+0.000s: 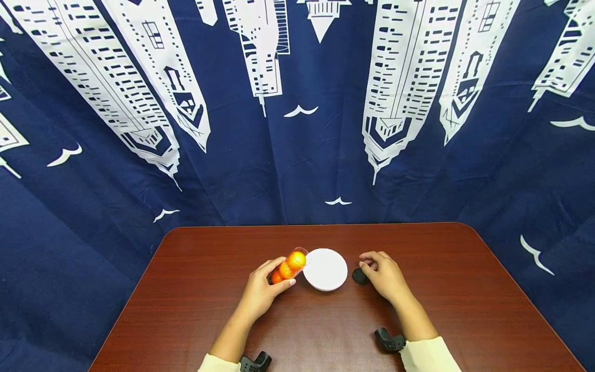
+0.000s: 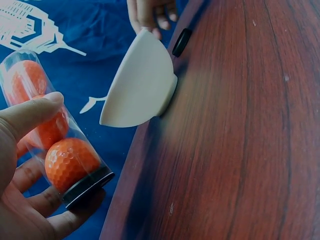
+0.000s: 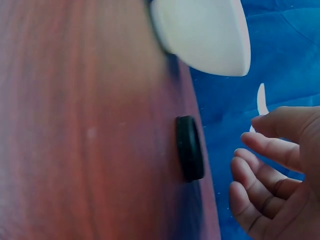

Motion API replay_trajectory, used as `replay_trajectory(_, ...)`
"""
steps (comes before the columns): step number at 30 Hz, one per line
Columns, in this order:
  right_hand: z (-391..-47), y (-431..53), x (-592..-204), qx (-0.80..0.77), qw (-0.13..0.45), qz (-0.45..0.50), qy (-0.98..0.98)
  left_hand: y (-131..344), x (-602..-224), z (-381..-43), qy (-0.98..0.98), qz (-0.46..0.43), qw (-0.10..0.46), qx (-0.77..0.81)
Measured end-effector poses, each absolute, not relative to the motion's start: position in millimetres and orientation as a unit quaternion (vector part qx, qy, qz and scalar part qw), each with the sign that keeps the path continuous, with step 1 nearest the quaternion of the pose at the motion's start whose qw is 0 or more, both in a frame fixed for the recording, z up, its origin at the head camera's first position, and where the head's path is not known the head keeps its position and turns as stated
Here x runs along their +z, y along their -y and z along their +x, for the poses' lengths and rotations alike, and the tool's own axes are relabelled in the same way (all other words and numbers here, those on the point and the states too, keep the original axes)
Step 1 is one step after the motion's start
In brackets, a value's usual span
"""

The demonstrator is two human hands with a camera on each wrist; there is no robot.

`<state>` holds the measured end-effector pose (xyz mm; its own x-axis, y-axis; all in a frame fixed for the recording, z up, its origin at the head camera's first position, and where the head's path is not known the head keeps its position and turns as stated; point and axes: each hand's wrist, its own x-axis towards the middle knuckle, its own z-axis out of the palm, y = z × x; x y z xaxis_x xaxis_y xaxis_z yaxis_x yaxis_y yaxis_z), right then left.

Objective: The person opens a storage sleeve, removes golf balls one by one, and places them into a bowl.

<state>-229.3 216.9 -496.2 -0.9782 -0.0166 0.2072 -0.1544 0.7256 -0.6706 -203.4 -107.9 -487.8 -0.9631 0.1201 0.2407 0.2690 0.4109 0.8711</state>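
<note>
My left hand grips a clear tube holding orange golf balls, stacked in a row. A black cap closes the tube's lower end, and its upper end leans toward the white bowl. The bowl stands upright on the table between both hands. Just right of it lies a round black lid, flat on the wood. Over that lid hovers my right hand, fingers loosely bent and holding nothing; in the right wrist view a gap shows between fingertips and lid.
The brown wooden table has rounded far corners. Behind it hangs a dark blue cloth printed with white buildings and birds. Black wrist devices sit at the cream sleeves.
</note>
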Motion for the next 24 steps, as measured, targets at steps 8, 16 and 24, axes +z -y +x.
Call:
replay_trajectory(8, -223, -210, -479, 0.427, 0.108, 0.060, 0.896, 108, -484, -202, 0.841, -0.114, 0.078, -0.523)
replay_trajectory(16, -209, -201, -466, 0.470, 0.126, 0.092, 0.869, 108, -477, -199, 0.852, -0.122, 0.100, -0.499)
replay_trajectory(24, -204, -192, -457, 0.492, 0.138, 0.139, 0.848, 107, -472, -198, 0.866, -0.125, 0.123, -0.469)
